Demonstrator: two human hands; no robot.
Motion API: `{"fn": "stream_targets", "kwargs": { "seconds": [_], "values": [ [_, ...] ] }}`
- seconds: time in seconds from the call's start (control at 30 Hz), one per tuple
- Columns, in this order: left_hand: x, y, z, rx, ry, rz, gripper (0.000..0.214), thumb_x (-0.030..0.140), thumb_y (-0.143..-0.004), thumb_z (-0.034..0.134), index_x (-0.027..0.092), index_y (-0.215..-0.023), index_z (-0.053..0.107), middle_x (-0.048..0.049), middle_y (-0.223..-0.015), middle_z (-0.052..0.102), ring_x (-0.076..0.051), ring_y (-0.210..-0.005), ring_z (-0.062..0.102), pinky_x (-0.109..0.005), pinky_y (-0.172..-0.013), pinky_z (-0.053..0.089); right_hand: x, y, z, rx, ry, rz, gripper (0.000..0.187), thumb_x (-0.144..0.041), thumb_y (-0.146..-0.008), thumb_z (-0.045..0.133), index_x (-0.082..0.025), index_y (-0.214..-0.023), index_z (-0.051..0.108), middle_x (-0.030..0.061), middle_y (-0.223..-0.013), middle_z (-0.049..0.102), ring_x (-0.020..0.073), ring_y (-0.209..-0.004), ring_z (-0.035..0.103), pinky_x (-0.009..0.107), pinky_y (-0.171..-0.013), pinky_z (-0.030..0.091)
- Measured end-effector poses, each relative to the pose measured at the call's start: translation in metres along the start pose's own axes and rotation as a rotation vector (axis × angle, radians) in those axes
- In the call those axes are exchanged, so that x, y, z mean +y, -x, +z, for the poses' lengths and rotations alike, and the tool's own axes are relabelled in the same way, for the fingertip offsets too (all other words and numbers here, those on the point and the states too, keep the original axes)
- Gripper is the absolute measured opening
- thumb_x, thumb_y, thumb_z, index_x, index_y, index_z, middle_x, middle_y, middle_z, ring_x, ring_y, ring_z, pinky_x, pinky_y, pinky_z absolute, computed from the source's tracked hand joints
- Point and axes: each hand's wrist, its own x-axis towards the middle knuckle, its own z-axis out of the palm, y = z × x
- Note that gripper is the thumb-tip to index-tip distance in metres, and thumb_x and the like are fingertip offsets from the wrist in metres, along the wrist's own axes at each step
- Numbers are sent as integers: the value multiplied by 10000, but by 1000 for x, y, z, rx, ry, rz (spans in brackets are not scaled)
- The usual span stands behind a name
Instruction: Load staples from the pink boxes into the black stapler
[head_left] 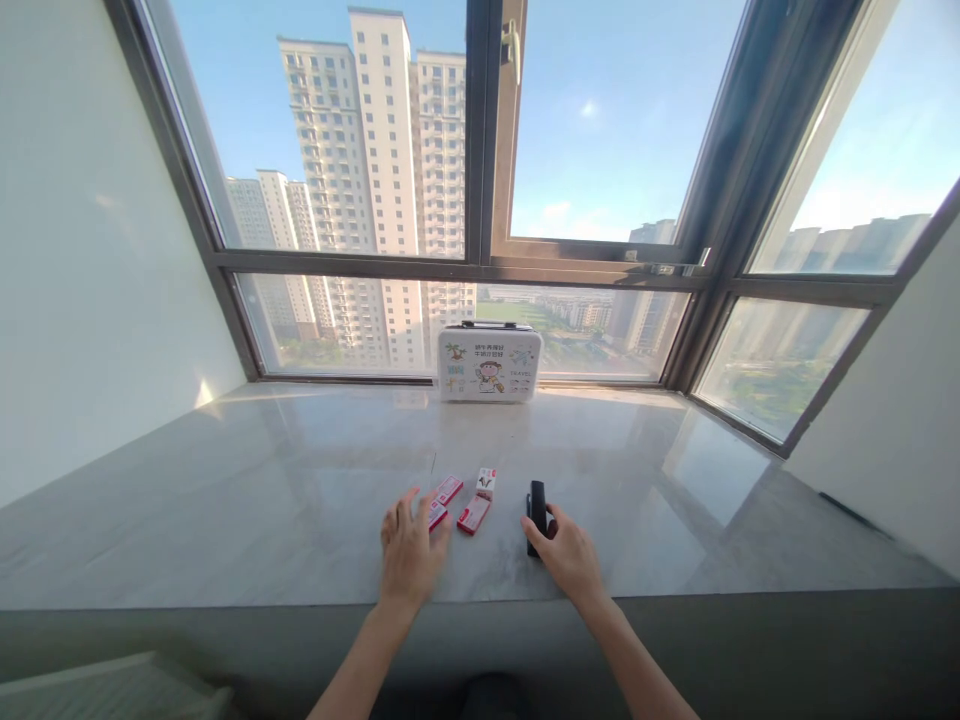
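Note:
My right hand (pixel 574 552) is wrapped round a black stapler (pixel 536 502), which lies lengthwise on the grey stone sill with its far end showing past my fingers. To the left, my left hand (pixel 409 555) has its fingers apart beside a small red-and-white box (pixel 437 514); whether a fingertip touches it I cannot tell. Just beyond lies a second red-and-white box (pixel 450 488). Between my hands are another red-and-white box (pixel 474 515), lying flat, and a white box (pixel 486 482) with a dark picture on it, right behind that one.
A white carry case (pixel 489 365) with cartoon prints and a dark handle stands upright at the back against the window. The marble-patterned sill (pixel 300 480) ends at a front edge near my wrists. White walls close both sides, and dark window frames (pixel 480 265) rise behind.

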Motion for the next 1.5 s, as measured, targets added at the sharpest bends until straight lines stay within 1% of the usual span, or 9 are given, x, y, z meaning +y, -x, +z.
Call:
{"fn": "stream_targets", "kwargs": {
  "seconds": [0.13,0.23,0.33,0.5,0.73,0.93,1.1,1.27,1.5],
  "values": [
    [32,6,11,-38,24,212,461,421,-954,477,354,-1410,461,-28,-1571,297,-293,-1464,202,-515,-1196,173,-6,15,-3,-34,18,8,520,-612,-886,518,-233,-1218,647,22,-751,672,207,-731,639,269,-636,380],
    [41,1,25,-54,24,200,516,440,-927,517,339,-1427,439,-35,-1605,237,-324,-1492,123,-562,-1192,135,-9,19,-10,-72,23,6,514,-617,-885,515,-247,-1214,655,30,-781,687,217,-764,653,272,-644,392],
    [41,-8,29,-79,41,190,494,411,-918,525,291,-1395,476,-77,-1549,350,-334,-1467,202,-571,-1183,133,-3,12,-21,-105,33,-19,510,-588,-860,565,-244,-1224,658,49,-862,710,244,-841,664,289,-690,431],
    [36,-8,10,-200,199,271,359,276,-931,473,269,-1281,553,-63,-1290,601,-263,-1245,492,-481,-1111,295,13,-5,-26,-15,69,-138,456,-348,-867,563,-248,-1308,618,80,-1188,681,271,-1144,600,347,-963,435],
    [37,8,-19,-381,383,428,521,404,-881,616,349,-1378,472,-21,-1374,543,-255,-1245,490,-415,-1075,368,-21,-4,2,-43,34,-240,475,-224,-866,489,-220,-1328,599,64,-1366,593,269,-1383,415,447,-1197,187],
    [35,8,-23,-397,423,430,470,364,-874,627,337,-1329,512,-28,-1328,583,-257,-1218,521,-415,-1058,404,-60,4,21,-10,27,-304,423,-375,-858,593,-259,-1262,641,58,-1308,631,289,-1375,414,443,-1185,187],
    [38,10,-28,-381,407,471,468,284,-848,631,348,-1301,530,-8,-1335,581,-252,-1229,513,-414,-1078,405,-66,-5,24,26,107,-281,330,-282,-844,598,-239,-1157,695,81,-1156,693,247,-1142,598,381,-1119,281],
    [44,14,-31,-352,330,497,439,253,-849,599,368,-1271,556,9,-1337,576,-245,-1249,505,-435,-1128,368,-71,-13,20,-7,79,-255,342,-292,-811,622,-230,-1133,722,99,-1079,725,263,-1057,635,337,-990,394],
    [44,12,-20,-316,326,414,350,248,-884,566,353,-1216,597,9,-1347,580,-233,-1238,520,-428,-1095,404,-53,-49,-6,-18,-560,27,402,-440,-737,702,-180,-1037,766,84,-1007,752,264,-991,664,326,-900,477]
  ]
}}
